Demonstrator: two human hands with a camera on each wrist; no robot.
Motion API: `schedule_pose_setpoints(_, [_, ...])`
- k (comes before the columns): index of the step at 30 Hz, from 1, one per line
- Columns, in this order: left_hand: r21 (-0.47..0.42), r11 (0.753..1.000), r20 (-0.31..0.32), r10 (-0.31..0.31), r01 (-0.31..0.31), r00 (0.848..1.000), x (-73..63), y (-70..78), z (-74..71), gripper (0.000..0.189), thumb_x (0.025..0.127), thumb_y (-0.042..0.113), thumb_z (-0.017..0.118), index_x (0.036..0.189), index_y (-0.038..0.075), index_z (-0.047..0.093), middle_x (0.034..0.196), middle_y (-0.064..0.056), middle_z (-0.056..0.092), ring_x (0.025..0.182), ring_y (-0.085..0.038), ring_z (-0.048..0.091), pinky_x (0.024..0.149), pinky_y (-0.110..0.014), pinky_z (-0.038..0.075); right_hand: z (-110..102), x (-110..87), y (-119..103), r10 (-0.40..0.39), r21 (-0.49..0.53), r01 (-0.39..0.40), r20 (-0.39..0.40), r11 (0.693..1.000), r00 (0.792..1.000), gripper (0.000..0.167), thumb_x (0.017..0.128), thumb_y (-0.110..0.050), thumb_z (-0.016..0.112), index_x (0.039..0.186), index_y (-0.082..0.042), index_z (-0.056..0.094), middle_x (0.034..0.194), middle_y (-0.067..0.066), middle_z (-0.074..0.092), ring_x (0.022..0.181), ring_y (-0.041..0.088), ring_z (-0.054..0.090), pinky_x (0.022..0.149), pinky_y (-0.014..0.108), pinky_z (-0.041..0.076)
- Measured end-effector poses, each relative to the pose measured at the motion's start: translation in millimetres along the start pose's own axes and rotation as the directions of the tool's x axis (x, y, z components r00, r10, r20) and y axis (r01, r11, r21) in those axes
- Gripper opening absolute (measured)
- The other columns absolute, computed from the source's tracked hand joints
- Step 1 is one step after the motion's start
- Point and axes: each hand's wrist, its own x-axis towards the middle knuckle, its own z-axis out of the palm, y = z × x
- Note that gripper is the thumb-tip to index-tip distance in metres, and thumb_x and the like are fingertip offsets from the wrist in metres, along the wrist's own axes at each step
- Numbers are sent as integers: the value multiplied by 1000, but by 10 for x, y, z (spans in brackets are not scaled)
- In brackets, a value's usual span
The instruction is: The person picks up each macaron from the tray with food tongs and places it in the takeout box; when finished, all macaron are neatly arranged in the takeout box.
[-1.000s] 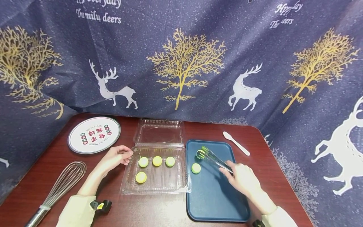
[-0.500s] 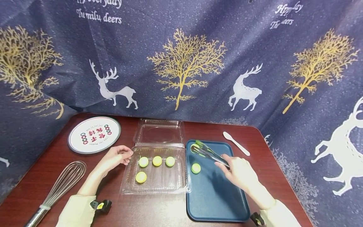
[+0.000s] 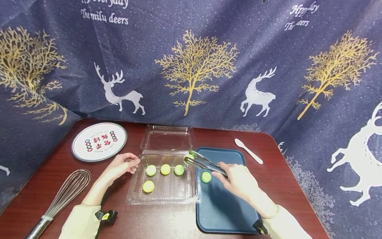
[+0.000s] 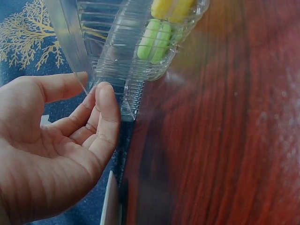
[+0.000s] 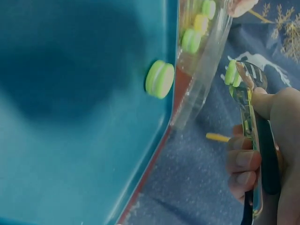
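My right hand (image 3: 240, 181) grips a pair of tongs (image 3: 206, 163). Between the tongs' tips is a green macaron (image 5: 232, 73), held above the right rear part of a clear plastic container (image 3: 167, 196). Its hinged lid (image 3: 168, 141) lies back. Several macarons sit inside, among them a green one (image 3: 179, 170) and a yellow one (image 3: 148, 187). At the container's left rim, my left hand (image 3: 120, 166) pinches the edge between thumb and fingers (image 4: 107, 101). Another green macaron (image 3: 206, 177) rests on the blue tray (image 3: 228, 212), near its left edge.
A white oval plate (image 3: 80, 142) lies at the back left, with a metal whisk (image 3: 67, 191) in front of it. Behind the tray's right side is a white spoon (image 3: 249, 151). A patterned cloth (image 3: 209, 66) hangs behind the table.
The right hand has moved left with the tongs, lifting the green macaron off the tray and over to the container. The left hand has stayed at the rim.
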Motion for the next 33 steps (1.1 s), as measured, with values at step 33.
schedule_pose_setpoints(33, [9,1000,3,-13,13,1000,5,-7,2,28,99,10,60,110,-15,57,85,-10,65,71,-15,62,67,-28,56,299,80,-515,-197,17,196,143,980,970,28,94,-46,67,96,-17,68,68,-8,58,53,12,57,50,35,50])
